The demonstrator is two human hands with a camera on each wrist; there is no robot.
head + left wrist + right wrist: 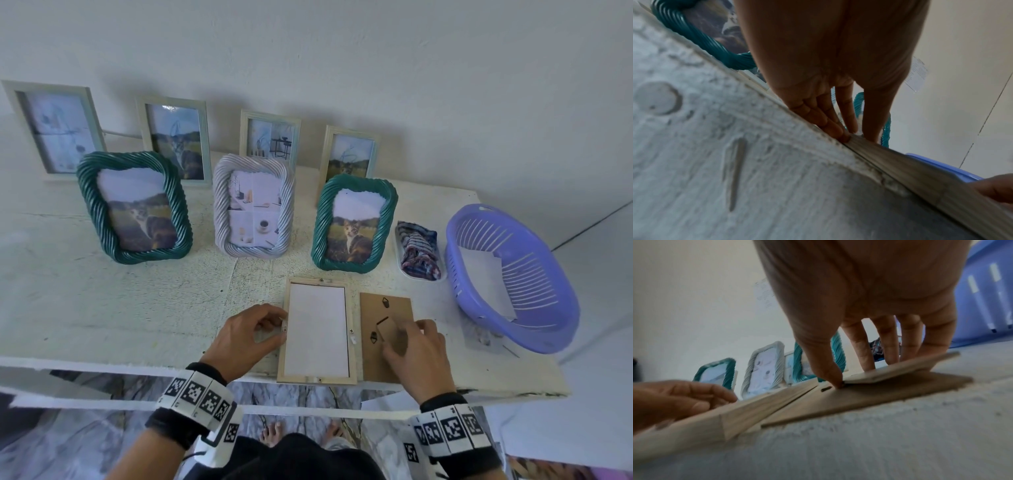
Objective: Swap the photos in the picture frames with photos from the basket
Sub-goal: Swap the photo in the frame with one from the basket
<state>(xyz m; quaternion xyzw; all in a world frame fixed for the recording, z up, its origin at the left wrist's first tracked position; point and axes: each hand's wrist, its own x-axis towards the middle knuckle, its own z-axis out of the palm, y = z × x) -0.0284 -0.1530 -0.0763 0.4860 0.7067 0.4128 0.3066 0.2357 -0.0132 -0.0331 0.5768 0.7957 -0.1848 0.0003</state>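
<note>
The wooden frame (317,330) lies face down at the near edge of the surface (137,291), long axis running away from the person, white photo back showing. Left hand (248,337) pinches its left rail. Right hand (416,353) grips the stand flap of the backing board (385,339) lying just beside it. Frame's bottom end hangs slightly past the edge, so a careless nudge could tip it off.
</note>
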